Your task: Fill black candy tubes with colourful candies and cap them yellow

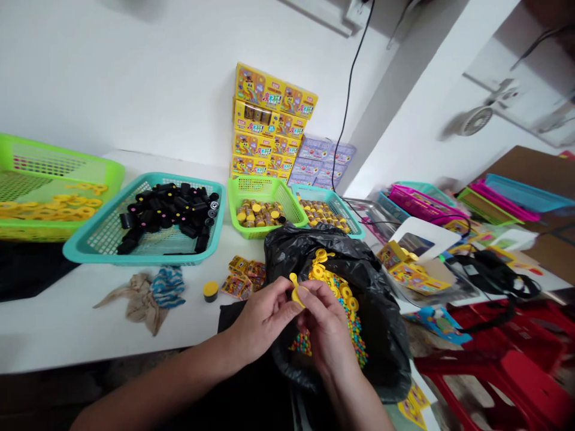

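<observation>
Between the fingertips of both hands is a yellow plastic cap point(298, 296) with a small tab sticking up. My left hand point(265, 317) pinches it from the left, and my right hand point(327, 316) grips it from the right. Both hands are above a black plastic bag point(381, 323) with its mouth spread wide. Inside the bag lie many small colourful candies point(358, 341), with several more yellow ringed caps point(345, 293) on top. A small black pot with a yellow lid point(210, 291) stands on the table to the left of my hands.
A teal basket point(144, 258) holds black cylinders. Green point(287, 200) and teal point(353, 218) baskets hold small filled pots. At far left, a green basket point(103, 173) contains yellow caps. Yellow boxes point(269, 131) are stacked by the wall. A cloth point(144, 299) lies left; red stools point(507, 383) stand right.
</observation>
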Demonstrator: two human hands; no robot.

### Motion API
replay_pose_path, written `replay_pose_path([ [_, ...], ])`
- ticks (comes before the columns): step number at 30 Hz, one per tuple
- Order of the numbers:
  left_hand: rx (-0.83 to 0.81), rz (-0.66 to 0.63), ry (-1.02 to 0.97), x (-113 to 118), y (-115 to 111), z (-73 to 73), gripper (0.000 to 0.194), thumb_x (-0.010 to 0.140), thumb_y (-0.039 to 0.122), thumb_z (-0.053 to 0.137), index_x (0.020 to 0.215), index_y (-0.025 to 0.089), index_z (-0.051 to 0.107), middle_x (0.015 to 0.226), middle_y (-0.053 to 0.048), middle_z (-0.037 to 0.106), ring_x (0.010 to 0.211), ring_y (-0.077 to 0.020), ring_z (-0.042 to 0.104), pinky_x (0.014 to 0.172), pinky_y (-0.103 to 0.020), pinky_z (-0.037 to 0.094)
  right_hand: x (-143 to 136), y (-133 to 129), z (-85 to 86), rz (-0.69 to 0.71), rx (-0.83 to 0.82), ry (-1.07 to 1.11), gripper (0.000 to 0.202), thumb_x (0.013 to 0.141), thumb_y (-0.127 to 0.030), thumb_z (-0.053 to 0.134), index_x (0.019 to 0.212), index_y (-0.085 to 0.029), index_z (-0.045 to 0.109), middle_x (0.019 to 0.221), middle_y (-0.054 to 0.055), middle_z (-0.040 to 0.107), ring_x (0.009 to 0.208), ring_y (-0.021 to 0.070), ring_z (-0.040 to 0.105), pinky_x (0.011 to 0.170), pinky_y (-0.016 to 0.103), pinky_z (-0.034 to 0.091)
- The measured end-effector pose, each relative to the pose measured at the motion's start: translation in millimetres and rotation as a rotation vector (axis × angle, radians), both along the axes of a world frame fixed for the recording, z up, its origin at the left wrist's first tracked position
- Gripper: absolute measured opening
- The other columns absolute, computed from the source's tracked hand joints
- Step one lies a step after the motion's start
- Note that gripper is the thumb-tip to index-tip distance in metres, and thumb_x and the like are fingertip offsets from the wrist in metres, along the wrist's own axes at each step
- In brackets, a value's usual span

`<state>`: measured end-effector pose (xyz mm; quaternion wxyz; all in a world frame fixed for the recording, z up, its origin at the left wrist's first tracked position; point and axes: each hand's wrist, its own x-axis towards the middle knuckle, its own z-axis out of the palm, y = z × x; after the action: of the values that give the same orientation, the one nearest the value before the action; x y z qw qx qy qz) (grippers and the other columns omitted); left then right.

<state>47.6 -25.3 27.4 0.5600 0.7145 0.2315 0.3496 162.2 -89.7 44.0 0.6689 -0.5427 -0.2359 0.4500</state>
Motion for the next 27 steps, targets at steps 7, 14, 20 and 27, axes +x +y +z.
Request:
replay_pose_path([
  [7, -0.402, -0.096, -0.122, 1, -7, 15.1, 0.035, 0.087, 0.05, 0.057, 0.074, 0.019, 0.046, 0.053, 0.008, 0.045, 0.044, -0.0062, 0.036, 0.042, -0.02, 0.023, -11, 4, 2.0, -0.019, 0.006, 0.046, 0.021, 0.069, -0.036, 0.072, 0.077, -0.02, 0.06, 0.056, -0.006, 0.051, 0.04, 0.0071, 0.041, 0.038, 0.019, 0.026],
  [14, -0.725, -0.093, -0.181, -6, -3, 10.4, 0.037, 0.082, 0.051, 0.064, 0.075, 0.019, 0.046, 0.051, 0.007, 0.045, 0.035, -0.0039, 0.034, 0.034, -0.018, 0.014, -3, -2, 3.3, 0.166, 0.029, -0.128, 0.031, 0.077, -0.049, 0.069, 0.092, -0.022, 0.065, 0.071, -0.001, 0.061, 0.058, 0.0124, 0.055, 0.049, 0.021, 0.038],
  [20, -0.889, -0.271, -0.243, -10, -1, 10.9, 0.034, 0.082, 0.048, 0.065, 0.079, 0.02, 0.047, 0.056, 0.008, 0.043, 0.032, -0.0032, 0.036, 0.029, -0.017, 0.012, 11, -8, 7.1, 0.257, 0.257, -0.375, 0.045, 0.069, -0.043, 0.081, 0.11, -0.03, 0.067, 0.101, 0.003, 0.065, 0.093, 0.0206, 0.06, 0.075, 0.03, 0.048],
  [27, -0.855, -0.221, -0.224, -9, -8, 10.8, 0.042, 0.082, 0.056, 0.062, 0.074, 0.02, 0.043, 0.051, 0.009, 0.037, 0.032, -0.0036, 0.036, 0.029, -0.015, 0.014, 1, -14, 1.5, 0.113, 0.375, -0.748, 0.013, 0.086, -0.024, 0.066, 0.098, -0.028, 0.069, 0.101, 0.003, 0.063, 0.096, 0.0207, 0.059, 0.085, 0.036, 0.046],
])
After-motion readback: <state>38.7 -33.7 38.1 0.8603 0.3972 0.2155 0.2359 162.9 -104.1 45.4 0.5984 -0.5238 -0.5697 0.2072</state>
